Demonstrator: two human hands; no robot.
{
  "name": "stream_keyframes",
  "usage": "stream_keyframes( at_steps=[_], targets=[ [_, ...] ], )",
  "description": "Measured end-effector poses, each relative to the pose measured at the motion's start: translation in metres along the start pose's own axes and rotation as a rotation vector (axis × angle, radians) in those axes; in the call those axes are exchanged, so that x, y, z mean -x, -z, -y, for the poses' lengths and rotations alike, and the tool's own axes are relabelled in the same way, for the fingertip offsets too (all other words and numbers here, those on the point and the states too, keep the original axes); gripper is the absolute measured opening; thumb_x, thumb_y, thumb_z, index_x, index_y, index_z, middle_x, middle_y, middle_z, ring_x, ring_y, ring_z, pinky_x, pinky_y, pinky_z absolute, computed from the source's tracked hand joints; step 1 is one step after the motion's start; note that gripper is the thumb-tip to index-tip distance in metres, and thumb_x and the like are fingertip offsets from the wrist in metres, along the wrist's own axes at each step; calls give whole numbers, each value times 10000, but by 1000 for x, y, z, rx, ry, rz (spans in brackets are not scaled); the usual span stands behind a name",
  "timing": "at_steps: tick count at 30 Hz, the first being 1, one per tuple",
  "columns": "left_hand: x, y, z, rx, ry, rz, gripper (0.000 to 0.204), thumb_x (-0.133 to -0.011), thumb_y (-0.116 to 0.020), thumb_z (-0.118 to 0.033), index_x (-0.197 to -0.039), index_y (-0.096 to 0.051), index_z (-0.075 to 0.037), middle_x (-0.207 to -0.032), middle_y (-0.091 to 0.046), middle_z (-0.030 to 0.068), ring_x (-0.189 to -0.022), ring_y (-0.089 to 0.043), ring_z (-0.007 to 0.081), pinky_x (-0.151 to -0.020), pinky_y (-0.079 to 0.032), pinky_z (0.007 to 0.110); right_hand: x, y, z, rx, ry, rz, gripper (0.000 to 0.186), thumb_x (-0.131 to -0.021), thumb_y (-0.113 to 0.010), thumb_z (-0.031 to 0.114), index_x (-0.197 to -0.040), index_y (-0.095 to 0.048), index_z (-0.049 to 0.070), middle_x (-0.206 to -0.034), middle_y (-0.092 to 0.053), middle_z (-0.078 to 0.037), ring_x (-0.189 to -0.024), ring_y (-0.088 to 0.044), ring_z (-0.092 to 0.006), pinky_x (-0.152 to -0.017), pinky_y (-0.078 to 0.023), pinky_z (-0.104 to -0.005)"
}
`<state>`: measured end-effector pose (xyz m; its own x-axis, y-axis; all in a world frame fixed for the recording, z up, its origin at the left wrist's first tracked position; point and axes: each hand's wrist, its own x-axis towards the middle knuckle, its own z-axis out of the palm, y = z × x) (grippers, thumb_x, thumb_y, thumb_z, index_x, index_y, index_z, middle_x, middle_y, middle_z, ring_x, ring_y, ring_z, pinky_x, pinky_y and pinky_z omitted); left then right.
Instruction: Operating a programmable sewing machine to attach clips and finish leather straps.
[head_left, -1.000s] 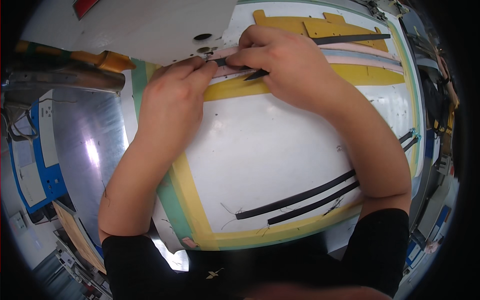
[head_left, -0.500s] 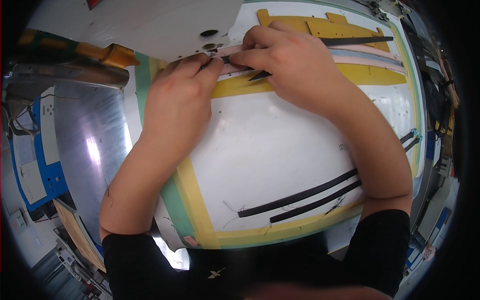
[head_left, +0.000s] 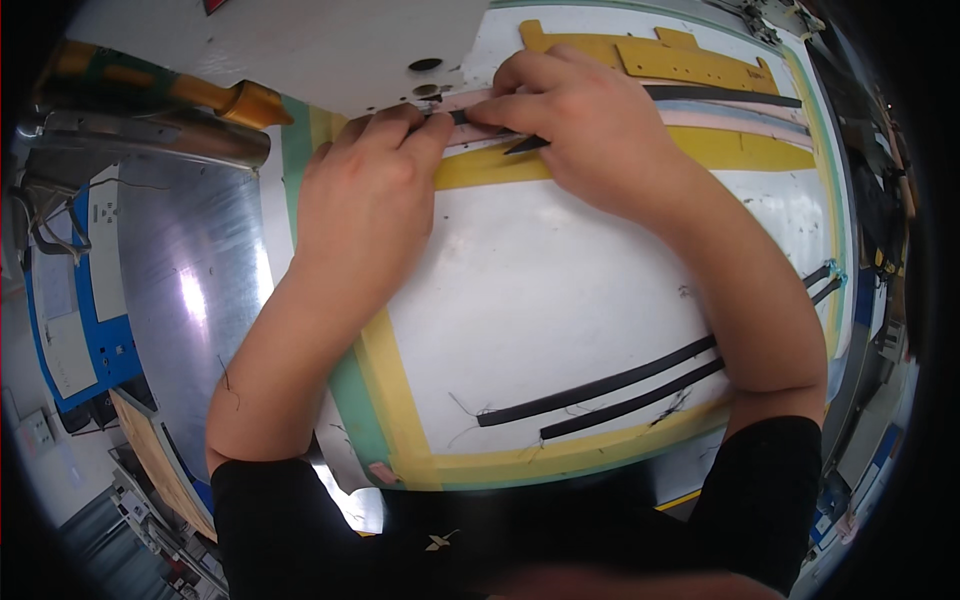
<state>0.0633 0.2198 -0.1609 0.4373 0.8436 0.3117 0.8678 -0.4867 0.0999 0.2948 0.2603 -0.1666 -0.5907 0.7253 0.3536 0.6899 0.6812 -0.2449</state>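
My left hand and my right hand meet at the far edge of a white work board edged with yellow tape. Both pinch a thin black strip that lies along pink and yellow bands, close under the white machine housing. A short dark pointed piece pokes out beneath my right fingers. Two long black strips lie side by side near the board's front edge, apart from both hands.
A yellow cut-out template lies at the far right of the board. A shiny metal plate and a metal tube are on the left, with a blue control panel beyond. Cluttered equipment lines the right rim.
Both hands have stayed together at the strip's end by the machine housing, with only small shifts of the fingers. The two strips near the front have not moved.
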Motion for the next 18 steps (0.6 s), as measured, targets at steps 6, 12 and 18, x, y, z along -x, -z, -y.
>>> stream_keyframes(
  at_steps=[6, 12, 18],
  targets=[
    [0, -1, -3, -95, -20, 33, 462, -886, -614, -34, -1326, -722, -126, -1178, -707, 81, -1066, -697, 315, -899, -580, 441, 4, 3, 8, 140, 80, -2, 282, -886, -640, 109, -1101, -799, 200, -1072, -672, 20, -1012, -642, -235, -802, -583, -347],
    [-6, 6, -11, -95, 50, 98, 509, -902, -568, -7, -1373, -695, -153, -1227, -699, 92, -1097, -693, 334, -930, -576, 458, 4, 13, 28, 320, 61, 148, 163, -904, -652, 157, -1004, -772, 110, -1091, -680, 5, -1003, -652, -222, -734, -605, -374],
    [-1, 8, -9, -90, 35, 83, 488, -916, -564, -20, -1367, -691, -155, -1283, -692, 94, -1107, -695, 332, -940, -580, 458, 29, 34, 16, 415, -80, 205, 182, -920, -635, 124, -1034, -772, 86, -1128, -685, -6, -1032, -666, -245, -792, -631, -373]
  ],
)
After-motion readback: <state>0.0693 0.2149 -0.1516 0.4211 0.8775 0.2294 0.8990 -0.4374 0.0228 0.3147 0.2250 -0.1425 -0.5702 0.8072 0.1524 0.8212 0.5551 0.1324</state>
